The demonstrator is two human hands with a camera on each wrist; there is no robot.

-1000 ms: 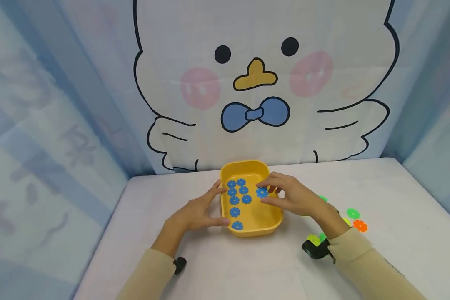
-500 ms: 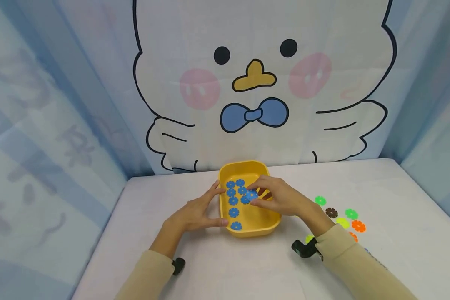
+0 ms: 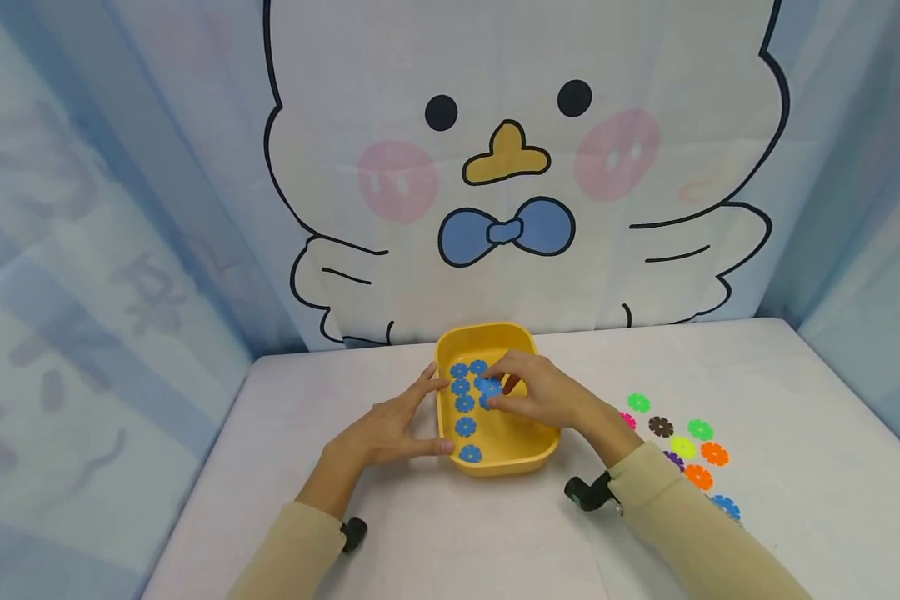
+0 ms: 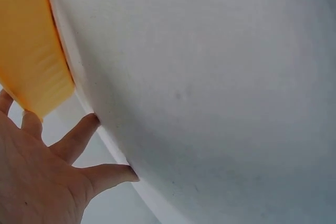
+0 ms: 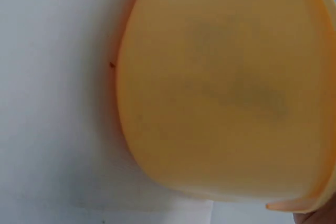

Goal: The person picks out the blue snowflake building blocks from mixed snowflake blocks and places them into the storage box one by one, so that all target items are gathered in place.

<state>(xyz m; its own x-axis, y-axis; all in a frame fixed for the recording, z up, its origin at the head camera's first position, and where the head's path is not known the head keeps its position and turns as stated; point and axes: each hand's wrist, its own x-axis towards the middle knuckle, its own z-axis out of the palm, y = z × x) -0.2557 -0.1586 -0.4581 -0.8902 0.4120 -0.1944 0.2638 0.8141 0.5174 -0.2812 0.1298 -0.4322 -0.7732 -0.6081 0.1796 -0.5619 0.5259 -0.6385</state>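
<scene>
A yellow plastic tray [image 3: 521, 442] stands on the table near the backdrop. Several blue notched, flower-shaped discs [image 3: 465, 427] lie along its left side. My right hand [image 3: 546, 393] reaches into the tray and pinches a blue flower-shaped disc [image 3: 491, 387] between thumb and fingers, overlapping others in the head view. At the tray's left side my left hand [image 3: 390, 427] rests with fingers spread against the rim and its thumb near the front corner. The left wrist view shows that hand [image 4: 37, 177] beside the tray's outer wall [image 4: 31, 40]. Only the tray's wall [image 5: 220, 87] fills the right wrist view.
Right of the tray, loose flower-shaped discs lie on the white table [image 3: 495, 533]: green [image 3: 639, 402], brown [image 3: 661, 427], orange [image 3: 715, 453], yellow, pink, purple and blue [image 3: 726, 506]. Behind hangs a cartoon-printed backdrop [image 3: 510, 283].
My right hand has moved left across the tray with the blue disc, bringing it over the discs at the left. More loose discs show beside the right arm. The left hand stays at the rim.
</scene>
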